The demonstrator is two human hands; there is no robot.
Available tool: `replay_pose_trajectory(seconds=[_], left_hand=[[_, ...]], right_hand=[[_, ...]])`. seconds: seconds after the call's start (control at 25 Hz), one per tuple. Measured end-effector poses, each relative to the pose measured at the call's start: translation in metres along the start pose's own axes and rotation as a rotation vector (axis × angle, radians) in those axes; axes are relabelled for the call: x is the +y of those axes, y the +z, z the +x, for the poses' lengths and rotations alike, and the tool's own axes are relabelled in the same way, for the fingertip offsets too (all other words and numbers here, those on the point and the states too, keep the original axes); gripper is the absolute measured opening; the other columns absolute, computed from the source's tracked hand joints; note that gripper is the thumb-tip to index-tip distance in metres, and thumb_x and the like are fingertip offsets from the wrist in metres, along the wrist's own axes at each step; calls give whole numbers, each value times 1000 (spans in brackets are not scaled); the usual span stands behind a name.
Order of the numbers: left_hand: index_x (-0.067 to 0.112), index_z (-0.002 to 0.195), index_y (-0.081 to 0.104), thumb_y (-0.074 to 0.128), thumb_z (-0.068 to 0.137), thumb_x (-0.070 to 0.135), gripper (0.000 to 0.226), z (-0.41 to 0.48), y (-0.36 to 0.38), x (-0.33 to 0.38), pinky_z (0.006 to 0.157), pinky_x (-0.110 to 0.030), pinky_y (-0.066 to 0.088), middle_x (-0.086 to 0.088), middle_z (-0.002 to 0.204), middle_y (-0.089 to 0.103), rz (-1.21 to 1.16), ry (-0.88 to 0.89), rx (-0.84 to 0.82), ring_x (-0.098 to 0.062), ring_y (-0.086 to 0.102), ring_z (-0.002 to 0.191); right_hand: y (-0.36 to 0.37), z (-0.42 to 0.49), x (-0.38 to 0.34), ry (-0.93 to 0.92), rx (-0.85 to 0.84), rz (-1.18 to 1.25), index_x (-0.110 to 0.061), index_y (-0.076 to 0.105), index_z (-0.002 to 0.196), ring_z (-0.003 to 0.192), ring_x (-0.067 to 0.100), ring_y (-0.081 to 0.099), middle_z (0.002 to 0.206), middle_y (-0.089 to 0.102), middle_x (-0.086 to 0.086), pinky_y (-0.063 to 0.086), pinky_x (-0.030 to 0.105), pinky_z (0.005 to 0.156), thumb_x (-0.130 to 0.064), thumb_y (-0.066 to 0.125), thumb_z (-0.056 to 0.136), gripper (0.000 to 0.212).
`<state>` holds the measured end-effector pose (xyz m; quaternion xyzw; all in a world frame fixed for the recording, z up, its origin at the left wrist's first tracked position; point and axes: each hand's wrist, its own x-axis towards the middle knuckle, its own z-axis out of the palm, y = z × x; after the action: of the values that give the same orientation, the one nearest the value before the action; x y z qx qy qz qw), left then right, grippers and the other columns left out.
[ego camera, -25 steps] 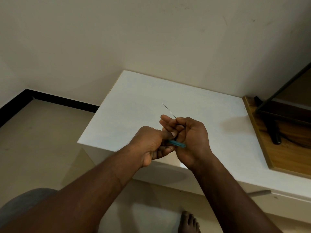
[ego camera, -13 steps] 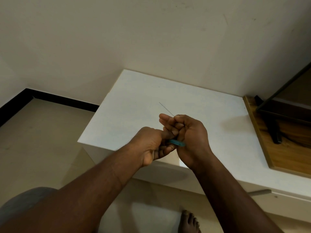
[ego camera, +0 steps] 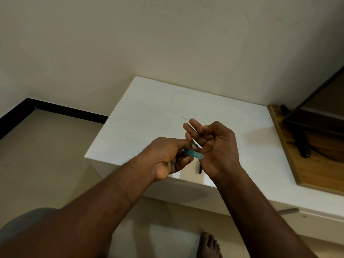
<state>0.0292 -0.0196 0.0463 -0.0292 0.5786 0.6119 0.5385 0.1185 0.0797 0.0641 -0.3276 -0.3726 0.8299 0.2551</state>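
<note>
I see the left hand (ego camera: 167, 157) pinching a teal tube (ego camera: 194, 154) above the desk (ego camera: 149, 112) edge. The right hand (ego camera: 216, 144), touching the tube's end, curls round a thin needle (ego camera: 185, 118) that juts past its fingertips.

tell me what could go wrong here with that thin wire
1. The thin wire pokes out past the fingertips of the right hand, close to the left hand; a slip could prick a finger.
2. Both hands work near the edge of the white table; a dropped wire may fall to the floor by the bare foot and be hard to spot.
3. The blue tube, only pinched by the left hand, might slip.
</note>
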Motion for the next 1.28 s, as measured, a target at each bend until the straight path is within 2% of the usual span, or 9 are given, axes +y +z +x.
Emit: replay_pose_trajectory(seconds=[0.28, 0.48, 0.64, 0.84, 1.04, 1.16, 1.28], left_hand=[[-2, 93, 74, 83, 81, 8, 18, -2, -2, 4, 41, -19, 52, -9, 58, 71, -28, 0, -26, -13, 66, 49], [-1, 95, 76, 83, 80, 7, 18, -3, -5, 9, 42, -19, 53, -9, 62, 72, -63, 30, -5, -13, 67, 51], [-1, 98, 75, 83, 79, 7, 22, -3, -7, 11, 43, -19, 54, -9, 62, 73, -77, 37, 0, -13, 68, 52], [-1, 101, 74, 83, 79, 6, 24, -4, -8, 14, 43, -19, 53, -9, 63, 72, -96, 40, 0, -13, 67, 51], [-2, 103, 72, 82, 81, 6, 25, -5, -8, 17, 42, -19, 52, -9, 62, 71, -113, 52, 2, -13, 66, 50], [-2, 100, 72, 82, 81, 6, 23, -6, -9, 18, 42, -19, 53, -8, 60, 71, -122, 55, 7, -13, 66, 50], [-1, 99, 72, 82, 81, 6, 23, -7, -9, 19, 42, -19, 52, -8, 59, 70, -125, 59, 7, -13, 66, 50]], right_hand=[[-15, 7, -12, 32, 149, 235, -9, 58, 88, 95, 30, 83, 97, 84, 7, 61, 38, 80, -7, 51, 88, 7], [-21, 10, -19, 105, 216, 345, -7, 66, 88, 72, 22, 80, 79, 77, 5, 61, 30, 69, -11, 53, 86, 14], [-21, 11, -16, 168, 217, 375, -6, 67, 84, 61, 19, 74, 76, 71, 5, 59, 27, 64, -12, 52, 87, 16], [-21, 10, -17, 220, 149, 434, -6, 64, 82, 57, 17, 67, 73, 66, 3, 56, 23, 57, -12, 55, 90, 13], [-19, 9, -16, 282, 24, 382, -8, 64, 84, 58, 13, 59, 75, 63, 3, 51, 21, 53, -15, 53, 92, 15], [-20, 12, -13, 312, 2, 325, -10, 62, 82, 53, 9, 47, 69, 55, -1, 41, 18, 46, -20, 52, 97, 20], [-19, 15, -11, 278, 45, 103, -14, 61, 84, 45, 9, 33, 62, 44, -4, 29, 19, 40, -25, 56, 99, 20]])
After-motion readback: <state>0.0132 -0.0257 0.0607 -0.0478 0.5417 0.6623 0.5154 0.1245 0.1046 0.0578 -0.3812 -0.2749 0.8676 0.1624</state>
